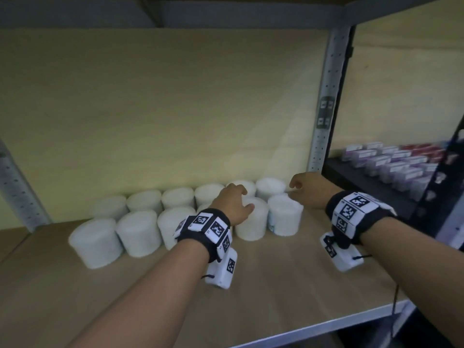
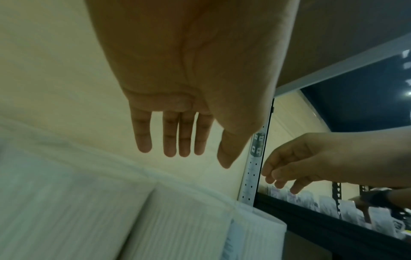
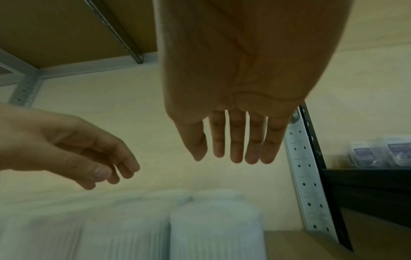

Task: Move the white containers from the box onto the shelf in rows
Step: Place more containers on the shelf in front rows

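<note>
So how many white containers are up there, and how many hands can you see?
White containers: 12, in two rows of 6; one is nearly hidden behind the left hand
Hands: 2, the left hand and the right hand, both holding nothing
Total: 14

Two rows of containers stand on the shelf across the frame's middle, one row against the back wall, the other in front. Both hands hover above the rows' right end, left hand left of right hand. At right, beyond the upright post, small boxes sit on another shelf.
</note>
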The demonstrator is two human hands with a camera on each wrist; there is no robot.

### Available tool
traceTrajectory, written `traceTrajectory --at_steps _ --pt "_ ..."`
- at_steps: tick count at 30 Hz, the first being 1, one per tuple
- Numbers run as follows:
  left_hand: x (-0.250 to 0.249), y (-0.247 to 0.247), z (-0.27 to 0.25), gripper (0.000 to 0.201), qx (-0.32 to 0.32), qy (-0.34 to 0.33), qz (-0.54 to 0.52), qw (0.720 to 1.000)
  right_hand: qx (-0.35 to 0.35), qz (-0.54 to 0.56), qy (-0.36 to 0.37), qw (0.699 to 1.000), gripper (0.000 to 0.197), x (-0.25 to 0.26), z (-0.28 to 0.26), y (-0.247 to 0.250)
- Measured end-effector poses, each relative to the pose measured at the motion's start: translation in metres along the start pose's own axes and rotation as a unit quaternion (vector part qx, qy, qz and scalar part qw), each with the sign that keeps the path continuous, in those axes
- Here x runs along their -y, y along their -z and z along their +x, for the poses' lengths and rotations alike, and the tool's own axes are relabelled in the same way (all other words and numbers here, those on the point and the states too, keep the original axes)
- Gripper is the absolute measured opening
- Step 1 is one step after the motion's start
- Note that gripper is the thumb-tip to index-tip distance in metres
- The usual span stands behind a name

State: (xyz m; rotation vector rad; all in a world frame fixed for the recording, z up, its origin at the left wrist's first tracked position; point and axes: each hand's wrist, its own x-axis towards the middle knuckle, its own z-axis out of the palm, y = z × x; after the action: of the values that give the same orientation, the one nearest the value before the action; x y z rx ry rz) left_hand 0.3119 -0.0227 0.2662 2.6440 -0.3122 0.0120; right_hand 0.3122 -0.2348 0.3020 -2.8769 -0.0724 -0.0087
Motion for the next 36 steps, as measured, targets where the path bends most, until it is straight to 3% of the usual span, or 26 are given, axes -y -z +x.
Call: traceTrajectory --at_steps 11,36 --pt "0.001 -0.033 0.041 0.057 0.03 0.018 0.088 0.995 0.065 -0.042 0.005 0.997 0.055 -0.011 0.029 -0.039" --pt "0.007 -0.044 0.047 0.056 0.013 -0.004 0.096 0.995 0.052 -0.034 0.035 0.997 0.048 -0.016 0.028 -0.046"
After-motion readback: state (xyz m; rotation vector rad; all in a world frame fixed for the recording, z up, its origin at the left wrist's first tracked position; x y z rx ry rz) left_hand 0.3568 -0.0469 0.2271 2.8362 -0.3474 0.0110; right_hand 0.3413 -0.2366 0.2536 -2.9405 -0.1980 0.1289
